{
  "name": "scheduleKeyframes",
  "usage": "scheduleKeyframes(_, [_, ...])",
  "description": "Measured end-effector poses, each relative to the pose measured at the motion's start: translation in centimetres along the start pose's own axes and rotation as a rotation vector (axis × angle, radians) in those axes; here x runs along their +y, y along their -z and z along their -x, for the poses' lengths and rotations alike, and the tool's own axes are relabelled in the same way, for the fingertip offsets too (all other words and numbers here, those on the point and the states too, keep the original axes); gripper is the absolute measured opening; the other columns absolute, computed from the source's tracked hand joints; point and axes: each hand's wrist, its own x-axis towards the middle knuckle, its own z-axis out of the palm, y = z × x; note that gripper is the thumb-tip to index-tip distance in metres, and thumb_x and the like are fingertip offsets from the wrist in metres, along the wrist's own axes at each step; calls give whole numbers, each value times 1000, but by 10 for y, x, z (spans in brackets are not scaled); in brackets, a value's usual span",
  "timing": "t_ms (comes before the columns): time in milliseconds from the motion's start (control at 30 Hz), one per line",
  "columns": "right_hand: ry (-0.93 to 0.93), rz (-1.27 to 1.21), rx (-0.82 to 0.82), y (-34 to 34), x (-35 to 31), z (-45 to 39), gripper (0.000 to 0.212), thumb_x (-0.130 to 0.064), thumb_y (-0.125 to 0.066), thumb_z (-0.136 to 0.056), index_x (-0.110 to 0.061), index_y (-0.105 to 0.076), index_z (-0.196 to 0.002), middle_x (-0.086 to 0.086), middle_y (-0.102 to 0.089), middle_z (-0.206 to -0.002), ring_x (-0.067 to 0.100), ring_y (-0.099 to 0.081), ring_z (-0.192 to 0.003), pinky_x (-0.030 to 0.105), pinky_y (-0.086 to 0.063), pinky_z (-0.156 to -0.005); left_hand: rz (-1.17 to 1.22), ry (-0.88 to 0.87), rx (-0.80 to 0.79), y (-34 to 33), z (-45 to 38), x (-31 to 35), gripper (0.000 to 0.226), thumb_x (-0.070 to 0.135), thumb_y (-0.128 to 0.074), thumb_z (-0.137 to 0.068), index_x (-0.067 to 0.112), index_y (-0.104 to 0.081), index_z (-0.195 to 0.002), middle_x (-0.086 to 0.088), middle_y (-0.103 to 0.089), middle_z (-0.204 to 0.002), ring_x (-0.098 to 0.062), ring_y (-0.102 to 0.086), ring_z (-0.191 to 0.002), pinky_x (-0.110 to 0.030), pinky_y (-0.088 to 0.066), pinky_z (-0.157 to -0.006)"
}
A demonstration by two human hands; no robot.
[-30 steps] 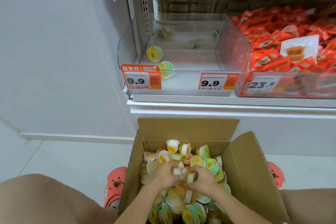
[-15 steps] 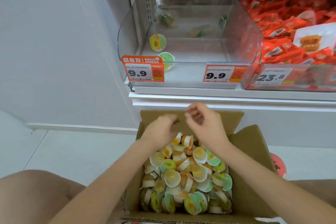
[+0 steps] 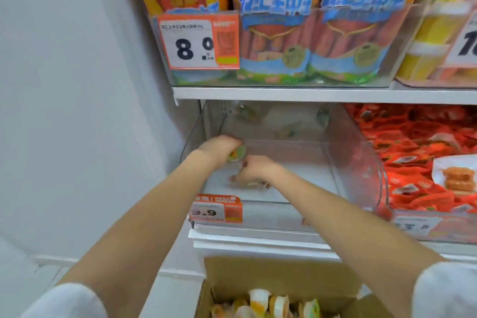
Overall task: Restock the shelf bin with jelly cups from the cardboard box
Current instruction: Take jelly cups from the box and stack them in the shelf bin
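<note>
Both my hands reach inside the clear plastic shelf bin [image 3: 361, 162]. My left hand [image 3: 219, 147] is by the bin's left wall, fingers curled downward, with a green-and-orange-lidded jelly cup [image 3: 237, 154] showing at its fingertips. My right hand [image 3: 255, 171] is lower and nearer the front, fingers curled down over another jelly cup [image 3: 249, 184] on the bin floor. What lies inside either palm is hidden. Below, the open cardboard box [image 3: 258, 273] shows several jelly cups [image 3: 258, 303] at the bottom edge.
An orange 9.9 price tag [image 3: 215, 210] hangs on the bin's front. To the right stands a bin of red snack packets [image 3: 426, 150]. The shelf above holds orange sausage bags [image 3: 278, 20] close over the bin. A white wall [image 3: 77, 111] closes the left side.
Both hands rose from the cardboard box, passed over its back flap and now reach into the shelf bin. The view has tilted up towards the shelves.
</note>
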Motion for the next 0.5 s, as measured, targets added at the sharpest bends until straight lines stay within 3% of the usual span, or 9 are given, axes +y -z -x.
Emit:
scheduleKeyframes(67, [15,70,18,-7,2,-19,64,-48,-75,-74,-13,-53,-123,7,-60,-120,24,-62,-91,31,-50,-66,-5,31,-61,-9,-25,-1,38,17,-39,-100,9,-46,-137,-14,-37,-147,-29,-36,-134,-35,-32,-108])
scheduleKeyframes(167, [64,30,-30,-4,9,-34,72,-35,-85,-67,-6,-53,-124,11,-60,-120,27,-67,-94,34,-57,-75,-106,66,-97,-21,-53,-7,42,31,-38,-98,17,-40,-138,-13,-32,-146,-28,-34,-132,-31,-36,-92])
scheduleKeyframes(200, [66,-43,-53,-1,13,-36,72,-32,-86,-67,-4,-52,-124,11,-59,-117,27,-67,-92,37,-59,-75,-103,78,-96,-24,-60,-11,47,29,-41,-97,20,-34,-142,-13,-28,-148,-31,-30,-134,-32,-37,-93])
scheduleKeyframes(300, [37,-285,-45,11,30,-46,56,-25,-85,-69,-5,-55,-112,7,-62,-99,18,-66,-77,34,-60,-68,-157,62,0,-26,-65,-22,61,10,-48,-93,17,-24,-148,-15,-20,-151,-38,-22,-136,-39,-35,-103])
scheduleKeyframes(367, [15,-500,-10,18,41,-52,37,-20,-84,-70,-9,-58,-94,4,-67,-77,8,-63,-57,21,-54,-51,-124,72,62,-28,-70,-28,54,14,-52,-93,21,-35,-144,-16,-22,-150,-38,-22,-136,-40,-32,-107])
scheduleKeyframes(400, [0,-690,3,21,44,-55,35,-14,-83,-71,-11,-57,-95,2,-67,-75,7,-64,-58,18,-52,-48,-98,80,80,-29,-72,-29,50,20,-52,-94,25,-38,-142,-17,-21,-149,-40,-21,-136,-41,-32,-108])
scheduleKeyframes(500, [27,-1151,134,28,45,-71,58,-7,-79,-74,-9,-50,-124,6,-63,-113,19,-66,-95,26,-59,-73,76,150,68,-30,-71,-28,48,32,-54,-94,25,-41,-140,-21,-28,-142,-43,-34,-129,-38,-36,-105])
